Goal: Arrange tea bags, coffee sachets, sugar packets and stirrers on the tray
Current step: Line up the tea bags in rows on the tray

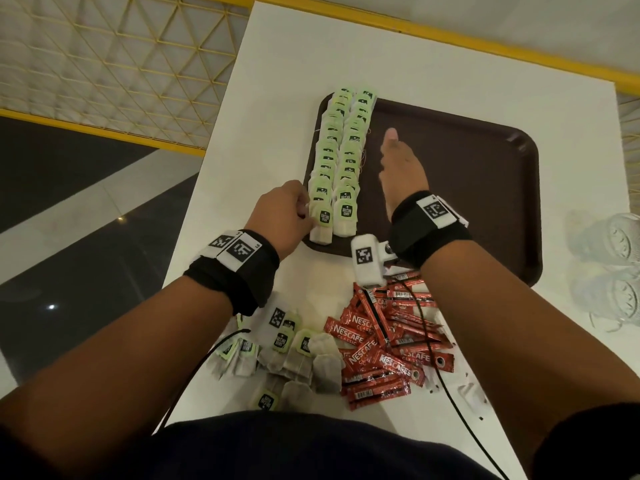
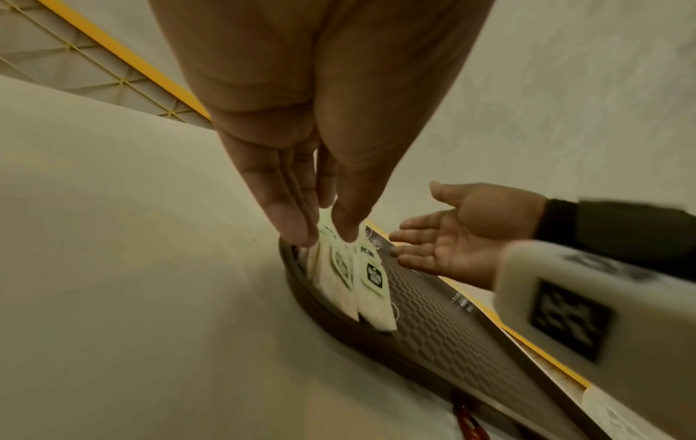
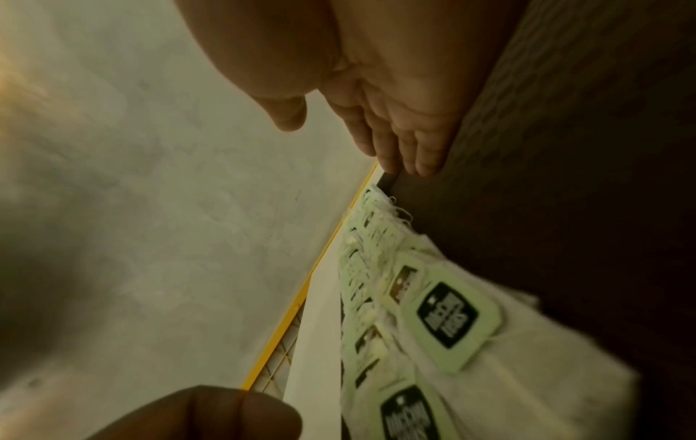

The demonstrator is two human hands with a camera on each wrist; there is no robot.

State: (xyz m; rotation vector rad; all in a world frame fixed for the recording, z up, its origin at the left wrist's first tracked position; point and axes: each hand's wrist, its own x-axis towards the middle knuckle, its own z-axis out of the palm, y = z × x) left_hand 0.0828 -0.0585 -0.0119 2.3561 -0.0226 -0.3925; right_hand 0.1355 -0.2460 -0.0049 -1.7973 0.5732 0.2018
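Two overlapping rows of green-tagged white paper tea bags point(image 1: 341, 161) on dark brown plastic tray point(image 1: 485, 188), at nine o'clock; left hand point(image 1: 282, 216) grip pinching nearest bag, right hand point(image 1: 401, 168) flat, holding nothing; risk: nudging rows askew, snagging strings

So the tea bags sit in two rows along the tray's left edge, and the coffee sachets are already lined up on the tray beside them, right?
Not quite: the coffee sachets lie heaped on the table, off the tray, as the head view shows. The two rows of tea bags are right.
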